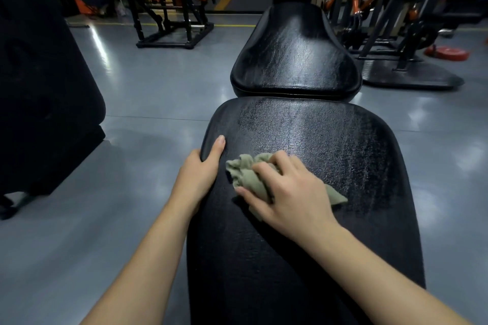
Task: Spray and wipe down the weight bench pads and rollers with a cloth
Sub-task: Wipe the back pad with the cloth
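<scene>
On the pad (330,137), the right grip (290,192) clutches the bunched cloth (245,173); the left grip (200,177) curls round the pad's left edge.

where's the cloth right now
In the head view the cloth is bunched under the right hand on the near bench pad, toward its left side, just right of the left hand gripping the pad's edge.
</scene>
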Demonstrator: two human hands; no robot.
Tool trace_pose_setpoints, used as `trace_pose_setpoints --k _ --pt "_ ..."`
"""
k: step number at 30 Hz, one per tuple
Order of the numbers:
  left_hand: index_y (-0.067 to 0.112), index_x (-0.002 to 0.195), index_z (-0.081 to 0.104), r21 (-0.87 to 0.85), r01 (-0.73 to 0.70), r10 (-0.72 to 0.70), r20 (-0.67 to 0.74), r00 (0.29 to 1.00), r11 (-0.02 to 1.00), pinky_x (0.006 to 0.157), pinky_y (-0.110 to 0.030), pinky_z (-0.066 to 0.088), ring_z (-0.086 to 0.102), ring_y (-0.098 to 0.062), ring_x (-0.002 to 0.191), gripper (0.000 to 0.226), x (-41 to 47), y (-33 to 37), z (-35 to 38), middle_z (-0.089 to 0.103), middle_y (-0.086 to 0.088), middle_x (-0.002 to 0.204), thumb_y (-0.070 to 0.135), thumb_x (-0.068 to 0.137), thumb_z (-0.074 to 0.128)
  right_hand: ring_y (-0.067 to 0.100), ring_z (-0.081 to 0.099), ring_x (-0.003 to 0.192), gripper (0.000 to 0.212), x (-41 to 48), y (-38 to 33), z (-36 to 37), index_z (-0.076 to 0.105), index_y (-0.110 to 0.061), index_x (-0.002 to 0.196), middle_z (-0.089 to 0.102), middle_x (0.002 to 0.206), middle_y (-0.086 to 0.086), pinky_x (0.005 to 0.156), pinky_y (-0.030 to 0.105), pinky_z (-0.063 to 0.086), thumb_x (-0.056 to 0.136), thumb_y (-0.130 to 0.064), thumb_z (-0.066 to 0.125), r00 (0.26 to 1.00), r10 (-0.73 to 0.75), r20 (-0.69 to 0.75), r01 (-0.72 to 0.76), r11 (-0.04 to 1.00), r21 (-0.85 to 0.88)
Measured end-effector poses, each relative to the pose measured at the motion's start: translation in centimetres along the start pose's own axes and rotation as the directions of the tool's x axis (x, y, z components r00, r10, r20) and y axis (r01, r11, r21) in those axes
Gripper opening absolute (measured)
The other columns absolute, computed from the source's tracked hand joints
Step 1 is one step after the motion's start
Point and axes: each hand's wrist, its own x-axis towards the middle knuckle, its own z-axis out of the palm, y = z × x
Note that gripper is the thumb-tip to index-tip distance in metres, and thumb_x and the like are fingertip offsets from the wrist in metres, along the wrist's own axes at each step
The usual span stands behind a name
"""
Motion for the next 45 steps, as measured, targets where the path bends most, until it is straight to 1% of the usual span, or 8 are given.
trace_pose_setpoints --k 7,13,17,21,31,35,39,45 --pt "0.022 0.112 0.058 0.037 0.021 -0.022 0.008 1.000 0.999 0.096 -0.040 0.051 0.062 -0.021 0.105 0.068 -0.5 0.2 -0.1 0.066 0.001 0.112 0.083 0.084 0.049 0.028 0.050 0.089 0.025 0.9 1.5 0.6 0.070 -0.017 0.099 0.057 0.102 0.007 0.068 0.041 0.050 0.086 -0.039 0.070 0.996 0.024 -0.080 -0.024 1.000 0.004" --pt "0.021 0.135 0.041 0.180 -0.037 0.040 -0.010 0.999 0.983 0.090 -0.037 0.041 0.057 -0.025 0.119 0.073 -1.5 0.9 -0.1 0.057 0.003 0.122 0.079 0.091 0.041 0.027 0.046 0.105 0.049 2.4 6.2 -1.2 0.063 -0.015 0.128 0.056 0.128 0.006 0.090 0.041 0.043 0.081 -0.022 0.075 0.946 0.275 -0.171 -0.277 0.961 0.012" --pt "0.021 0.137 0.041 0.222 -0.032 0.039 -0.030 0.999 0.975 0.088 -0.038 0.040 0.057 -0.029 0.123 0.071 -1.4 0.9 0.0 0.061 -0.005 0.133 0.077 0.094 0.036 0.030 0.048 0.114 0.042 1.9 6.3 -1.5 0.064 -0.014 0.125 0.060 0.126 0.004 0.099 0.044 0.046 0.084 -0.023 0.069 0.960 0.258 -0.107 -0.253 0.966 0.056" --pt "0.019 0.136 0.043 0.248 -0.017 0.031 -0.053 0.998 0.969 0.089 -0.039 0.040 0.057 -0.031 0.123 0.069 -1.3 0.9 0.2 0.062 -0.009 0.133 0.075 0.096 0.034 0.025 0.049 0.108 0.033 1.4 5.2 -1.9 0.066 -0.015 0.116 0.057 0.115 0.001 0.087 0.038 0.047 0.085 -0.024 0.069 0.987 0.159 -0.002 -0.159 0.983 0.097" --pt "0.019 0.142 0.037 0.310 0.017 0.001 -0.058 0.998 0.950 0.099 -0.042 0.041 0.055 -0.034 0.127 0.073 -1.2 1.0 0.2 0.059 -0.013 0.138 0.075 0.096 0.032 0.024 0.053 0.086 0.021 0.3 0.7 -0.2 0.070 -0.019 0.095 0.059 0.096 -0.001 0.073 0.041 0.049 0.080 -0.033 0.067 0.991 -0.132 0.038 0.125 0.981 0.148" --pt "0.018 0.135 0.042 0.317 0.018 0.001 -0.060 0.998 0.948 0.097 -0.043 0.044 0.056 -0.034 0.123 0.072 -1.2 0.9 0.1 0.061 -0.012 0.133 0.077 0.095 0.032 0.026 0.053 0.087 0.028 0.9 2.0 -0.3 0.071 -0.022 0.099 0.058 0.098 0.001 0.072 0.041 0.048 0.076 -0.038 0.066 0.995 -0.092 0.030 0.088 0.990 0.113" --pt "0.018 0.128 0.045 0.331 0.005 0.016 -0.061 0.998 0.944 0.096 -0.046 0.047 0.059 -0.033 0.115 0.072 -1.2 0.8 0.2 0.064 -0.010 0.124 0.079 0.093 0.030 0.026 0.051 0.099 0.029 2.3 5.3 -1.2 0.071 -0.019 0.105 0.062 0.113 0.002 0.081 0.042 0.050 0.078 -0.030 0.072 0.992 0.112 -0.054 -0.109 0.993 0.050" --pt "0.020 0.146 0.037 0.307 0.005 0.018 -0.070 0.997 0.952 0.103 -0.045 0.044 0.054 -0.032 0.129 0.081 -0.9 0.8 0.3 0.057 -0.010 0.141 0.080 0.093 0.032 0.024 0.051 0.103 0.028 1.8 4.5 -1.3 0.071 -0.019 0.108 0.065 0.116 -0.005 0.085 0.034 0.047 0.080 -0.021 0.073 0.995 0.096 -0.028 -0.094 0.993 0.073"
